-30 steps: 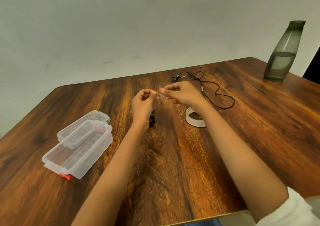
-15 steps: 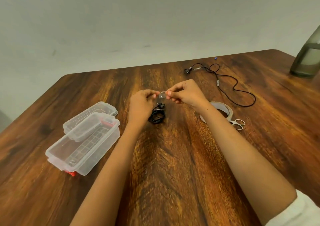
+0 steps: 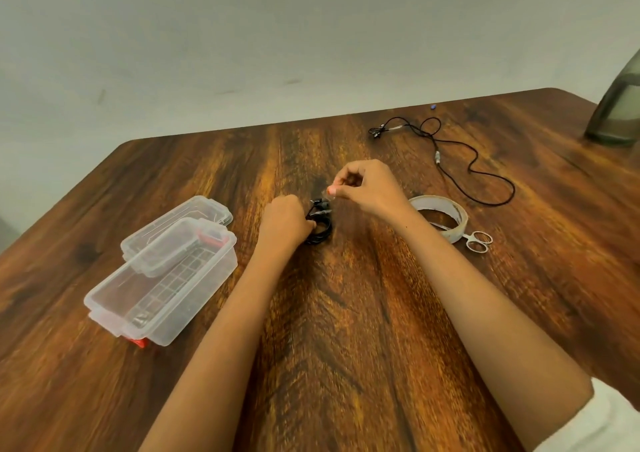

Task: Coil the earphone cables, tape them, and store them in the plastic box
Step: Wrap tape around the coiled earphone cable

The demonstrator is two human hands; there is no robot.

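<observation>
A coiled black earphone cable (image 3: 320, 225) lies on the table's middle. My left hand (image 3: 285, 223) grips the coil from its left side. Just above the coil, my right hand (image 3: 363, 188) pinches a small clear piece of tape (image 3: 331, 191) between thumb and forefinger. A second black earphone cable (image 3: 460, 161) lies uncoiled at the back right. The clear plastic box (image 3: 162, 285) with red latches stands open at the left, its lid (image 3: 176, 225) leaning behind it. A tape roll (image 3: 441, 218) sits right of my right wrist.
Small scissors (image 3: 478, 240) lie against the tape roll's right side. A dark grey bottle (image 3: 620, 105) stands at the far right edge of the view. A tiny blue object (image 3: 432, 107) lies near the table's back edge. The wooden table (image 3: 346, 347) spreads bare under my forearms.
Both hands held the tape piece stretched between them earlier. Now my left hand has dropped onto the coil and grips it, while my right hand alone keeps the tape.
</observation>
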